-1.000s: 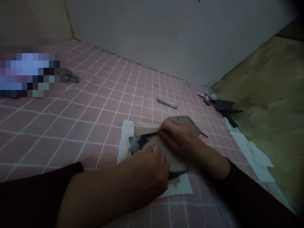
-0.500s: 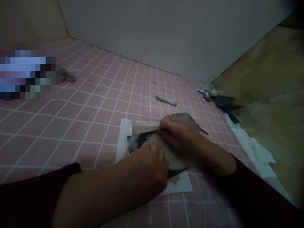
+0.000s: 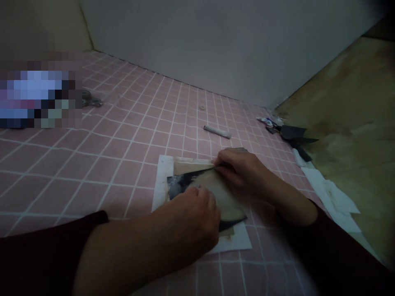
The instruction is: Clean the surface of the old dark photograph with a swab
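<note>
Standing behind this person, I see two dark sleeves come in along the near edge, the left sleeve (image 3: 37, 255) and the right sleeve (image 3: 321, 250), with bare forearms reaching toward the middle of a pink tiled surface (image 3: 123, 164) with white grout lines. The left hand (image 3: 188, 218) is loosely curled, knuckles up, its fingers resting on a pale tan layer (image 3: 216, 201); I can't tell whether it is gripping or only pressing. The right hand (image 3: 240, 170) sits at the far edge of that layer, its fingers bunched and pinching the edge. The pale tan layer lies over a dark sheet (image 3: 179, 187), whose black corner pokes out just past the left hand. A strip of brown paper (image 3: 191, 166) shows beyond them, and all of this sits on a white sheet (image 3: 159, 193) flat on the tiles, slightly right of centre. Farther off lie a grey stick (image 3: 217, 131) and a small round disc (image 3: 202, 107). To the far right are black pointed scraps (image 3: 296, 133), with crumpled white tissue (image 3: 333, 197) nearer along the edge of an olive-stained board (image 3: 348, 102). Small metal bits (image 3: 92, 100) sit far left beside a pixelated object (image 3: 33, 98), and a white wall (image 3: 216, 41) rises behind.
</note>
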`<control>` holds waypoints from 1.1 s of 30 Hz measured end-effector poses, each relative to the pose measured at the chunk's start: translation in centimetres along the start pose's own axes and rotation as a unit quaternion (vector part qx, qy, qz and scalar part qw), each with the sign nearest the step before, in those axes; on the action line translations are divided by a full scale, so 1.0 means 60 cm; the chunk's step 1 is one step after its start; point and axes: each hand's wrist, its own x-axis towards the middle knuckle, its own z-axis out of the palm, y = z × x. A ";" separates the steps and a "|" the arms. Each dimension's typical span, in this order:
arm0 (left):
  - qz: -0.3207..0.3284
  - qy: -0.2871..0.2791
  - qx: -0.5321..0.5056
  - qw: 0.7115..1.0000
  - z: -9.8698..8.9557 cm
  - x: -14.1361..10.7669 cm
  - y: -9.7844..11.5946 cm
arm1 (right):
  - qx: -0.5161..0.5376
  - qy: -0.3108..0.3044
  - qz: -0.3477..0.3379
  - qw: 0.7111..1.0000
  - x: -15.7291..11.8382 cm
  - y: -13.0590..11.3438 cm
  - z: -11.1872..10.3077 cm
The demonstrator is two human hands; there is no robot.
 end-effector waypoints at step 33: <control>-0.007 0.028 0.022 0.999 0.005 -0.003 0.003 | 0.019 0.012 -0.004 1.000 0.005 -0.022 0.009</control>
